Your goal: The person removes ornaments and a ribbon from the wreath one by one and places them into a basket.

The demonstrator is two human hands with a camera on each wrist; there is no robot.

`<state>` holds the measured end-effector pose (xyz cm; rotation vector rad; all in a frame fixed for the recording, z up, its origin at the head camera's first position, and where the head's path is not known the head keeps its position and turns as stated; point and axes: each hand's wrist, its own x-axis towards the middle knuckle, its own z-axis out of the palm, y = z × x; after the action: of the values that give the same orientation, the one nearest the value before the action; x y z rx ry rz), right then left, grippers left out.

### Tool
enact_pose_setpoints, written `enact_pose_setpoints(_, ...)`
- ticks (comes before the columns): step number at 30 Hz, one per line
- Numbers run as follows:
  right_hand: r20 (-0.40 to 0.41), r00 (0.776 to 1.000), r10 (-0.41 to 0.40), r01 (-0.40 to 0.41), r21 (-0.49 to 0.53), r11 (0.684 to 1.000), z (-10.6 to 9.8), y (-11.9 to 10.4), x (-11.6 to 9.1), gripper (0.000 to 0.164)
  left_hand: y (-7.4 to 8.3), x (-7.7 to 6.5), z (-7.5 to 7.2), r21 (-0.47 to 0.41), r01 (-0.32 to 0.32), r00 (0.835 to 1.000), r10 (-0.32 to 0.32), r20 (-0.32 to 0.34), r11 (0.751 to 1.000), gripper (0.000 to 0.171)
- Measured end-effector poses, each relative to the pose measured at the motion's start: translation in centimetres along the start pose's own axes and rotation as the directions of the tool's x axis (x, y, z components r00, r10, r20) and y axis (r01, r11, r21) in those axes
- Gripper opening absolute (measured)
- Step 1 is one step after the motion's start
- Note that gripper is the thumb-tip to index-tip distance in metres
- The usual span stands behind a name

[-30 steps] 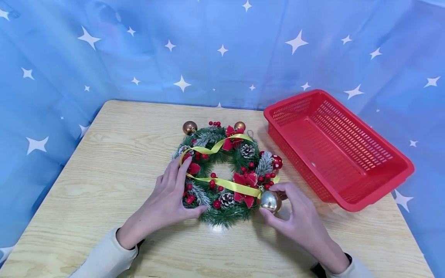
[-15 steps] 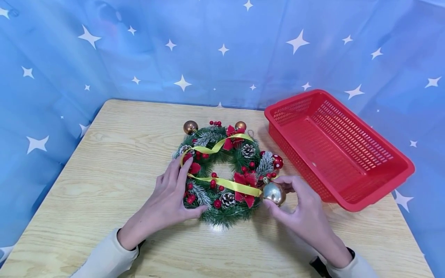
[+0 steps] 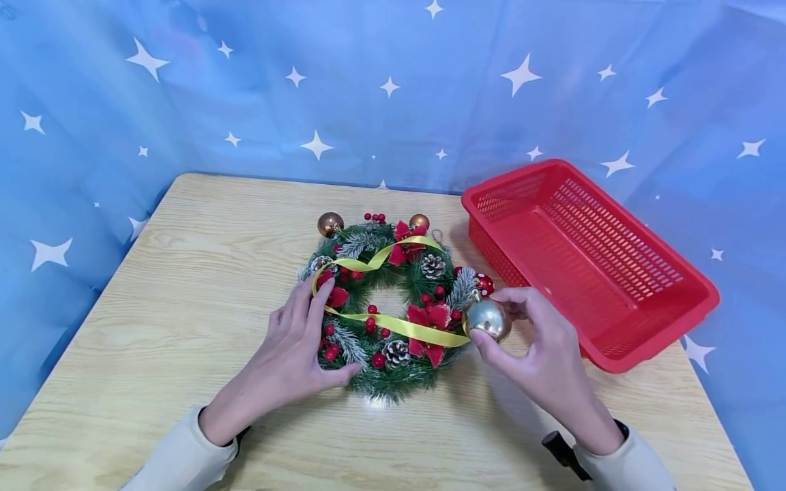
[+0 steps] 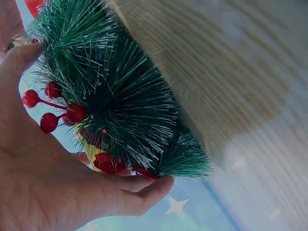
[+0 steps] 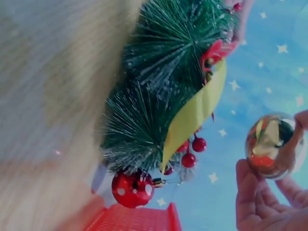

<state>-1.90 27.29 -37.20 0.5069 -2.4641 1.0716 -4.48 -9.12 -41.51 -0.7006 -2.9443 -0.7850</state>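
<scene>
A green Christmas wreath (image 3: 393,382) lies on the table, dressed with red flowers, berries, pine cones and a yellow ribbon (image 3: 411,329). My left hand (image 3: 291,348) grips its left side, thumb at the near edge and fingers over the outer rim; the left wrist view shows green needles (image 4: 120,96) between thumb and fingers. Between the thumb and fingers of my right hand (image 3: 546,354) is a shiny gold Christmas bauble (image 3: 487,319), cap upward, at the wreath's right side. In the right wrist view the bauble (image 5: 269,144) is held apart from the wreath's greenery and ribbon (image 5: 197,108).
A red perforated plastic basket (image 3: 700,300) stands at the right, close behind my right hand. Brown-gold baubles (image 3: 330,224) sit at the wreath's far edge, and a red dotted bauble (image 3: 484,284) at its right. A blue star-printed curtain (image 3: 393,116) hangs behind the wooden table (image 3: 184,273).
My right hand has raised the gold bauble up and slightly away from the wreath's lower right. My left hand keeps its grip on the left side. The head view has shifted a little.
</scene>
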Motion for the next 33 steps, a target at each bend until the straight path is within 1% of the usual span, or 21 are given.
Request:
enact_pose_setpoints(5, -0.028, 1.0, 0.007, -0.008, -0.013, 1.0, -0.5, 0.1, 0.8, 0.056, -0.1, -0.1, -0.1, -0.003, -0.006, 1.0, 0.006, -0.002, 1.0, 0.133)
enact_pose_setpoints(11, -0.063, 0.997, 0.033, -0.035, -0.035, 0.999, -1.6, 0.3, 1.6, 0.056, 0.0, 0.1, -0.1, -0.004, -0.013, 1.0, 0.013, -0.008, 1.0, 0.133)
enact_pose_setpoints(13, -0.068, 0.996, 0.054, -0.055, -0.018, 0.998, -2.0, 0.4, 1.8, 0.056, 0.0, 0.1, -0.1, -0.008, -0.01, 1.0, 0.01, -0.006, 1.0, 0.133)
enact_pose_setpoints(18, -0.086, 0.989, 0.12, -0.115, 0.063, 0.991, -2.7, 0.8, 2.2, 0.054, -0.1, -0.1, -0.2, -0.03, -0.002, 1.0, 0.002, 0.005, 1.0, 0.131)
enact_pose_setpoints(21, -0.094, 0.983, 0.158, -0.151, 0.077, 0.986, -3.1, 1.2, 2.2, 0.053, -0.1, -0.2, -0.3, -0.031, -0.007, 1.0, 0.008, 0.008, 0.999, 0.131)
enact_pose_setpoints(25, -0.106, 0.974, 0.198, -0.193, 0.06, 0.979, -3.7, 1.9, 2.2, 0.051, -0.1, -0.3, -0.3, -0.028, -0.011, 1.0, 0.011, 0.007, 1.0, 0.131)
enact_pose_setpoints(33, -0.129, 0.959, 0.253, -0.255, 0.002, 0.967, -5.0, 3.4, 3.0, 0.053, -0.1, -0.3, -0.2, -0.016, -0.004, 1.0, 0.004, -0.001, 1.0, 0.131)
